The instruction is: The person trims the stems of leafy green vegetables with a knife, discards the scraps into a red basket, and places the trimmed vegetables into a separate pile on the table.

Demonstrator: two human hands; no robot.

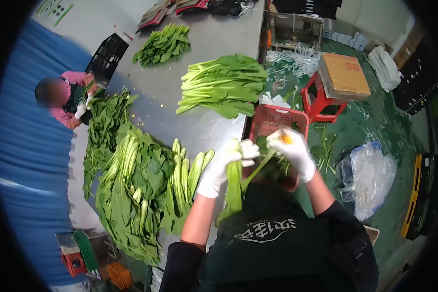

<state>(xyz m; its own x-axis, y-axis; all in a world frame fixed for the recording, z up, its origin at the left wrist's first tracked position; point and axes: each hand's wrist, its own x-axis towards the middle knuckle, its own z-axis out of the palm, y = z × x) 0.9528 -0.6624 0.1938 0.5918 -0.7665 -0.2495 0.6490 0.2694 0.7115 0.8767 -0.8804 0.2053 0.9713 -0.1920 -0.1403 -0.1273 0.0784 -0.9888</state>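
My left hand (222, 168), in a white glove, grips a leafy green vegetable (234, 181) upright near the table's edge, its leaves hanging toward my apron. My right hand (294, 155), also gloved, is closed around a small orange object (286, 139), too blurred to name. A pale stalk (261, 168) slants between the vegetable and my right fingers. Below both hands stands a red plastic crate (302, 120) with green trimmings in it. Left of my left hand, several loose stalks (184, 173) lie beside a large heap of greens (138, 194).
A neat pile of greens (224, 83) and a smaller one (163, 45) lie on the metal table (153, 90). Across it, another person (73, 100) handles greens. At right are a red stool (321, 104) bearing a cardboard box (344, 75), and clear plastic bags (370, 180).
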